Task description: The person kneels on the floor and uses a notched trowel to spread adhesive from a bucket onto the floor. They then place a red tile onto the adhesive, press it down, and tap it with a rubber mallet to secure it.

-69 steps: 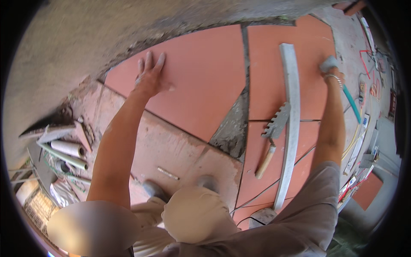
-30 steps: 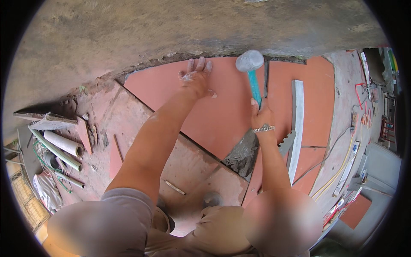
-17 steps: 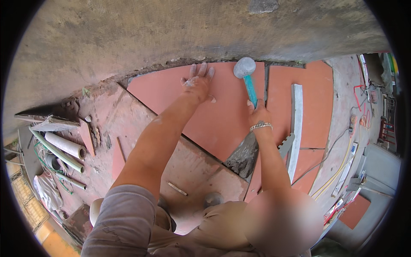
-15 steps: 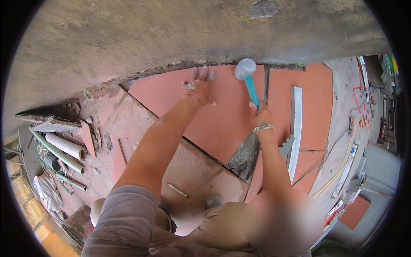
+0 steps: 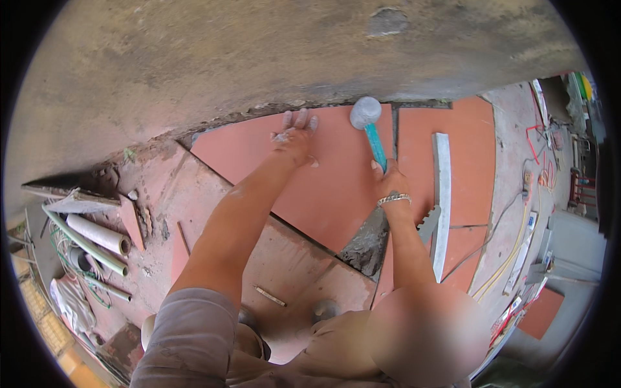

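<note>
My left hand (image 5: 294, 143), dusted with pale grey, lies spread on a large reddish floor tile (image 5: 310, 200) beside the wall. My right hand (image 5: 391, 179) is wrapped round the turquoise handle of a mallet (image 5: 367, 115). Its pale, rounded head is over the tile's far right part; whether it touches the surface I cannot tell. At the tile's near right corner, grey mortar (image 5: 366, 247) shows in a gap. A notched trowel (image 5: 429, 224) lies partly hidden beyond my right forearm, next to a long pale straightedge bar (image 5: 442, 200).
A rough, stained wall (image 5: 291, 55) runs along the far side. Pipes (image 5: 97, 234) and tangled hoses lie at the left. Orange-red tiles (image 5: 475, 161) cover the right, with cables (image 5: 517, 249) beyond them. A small stick (image 5: 270, 296) is on the floor nearby.
The view has shifted slightly. The mallet's head sits a little nearer and further left over the tile. My left hand stays spread on the tile.
</note>
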The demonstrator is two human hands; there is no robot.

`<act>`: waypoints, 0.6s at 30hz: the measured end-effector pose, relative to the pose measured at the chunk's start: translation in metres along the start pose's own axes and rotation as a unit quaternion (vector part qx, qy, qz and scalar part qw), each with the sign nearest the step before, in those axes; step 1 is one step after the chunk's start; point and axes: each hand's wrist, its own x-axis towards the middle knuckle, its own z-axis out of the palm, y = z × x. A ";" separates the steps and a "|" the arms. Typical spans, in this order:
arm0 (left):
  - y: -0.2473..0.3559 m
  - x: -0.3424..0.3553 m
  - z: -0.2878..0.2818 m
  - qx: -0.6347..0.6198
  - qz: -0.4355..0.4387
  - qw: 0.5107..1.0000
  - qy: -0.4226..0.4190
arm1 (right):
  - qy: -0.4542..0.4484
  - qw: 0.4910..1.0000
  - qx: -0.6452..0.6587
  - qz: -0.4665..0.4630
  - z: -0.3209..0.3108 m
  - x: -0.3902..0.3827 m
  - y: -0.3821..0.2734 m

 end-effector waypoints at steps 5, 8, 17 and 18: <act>-0.002 0.003 0.003 0.008 0.010 1.000 0.001 | -0.021 0.999 0.023 0.018 0.000 -0.006 0.002; -0.002 0.004 0.003 0.012 0.011 1.000 0.001 | -0.024 0.999 0.040 0.011 0.000 -0.005 0.003; 0.001 0.007 0.012 0.039 0.015 0.999 0.031 | 0.033 0.998 0.055 -0.007 -0.019 -0.086 0.062; -0.001 0.009 0.012 0.041 0.027 0.998 0.035 | 0.049 0.997 0.057 -0.005 -0.023 -0.127 0.082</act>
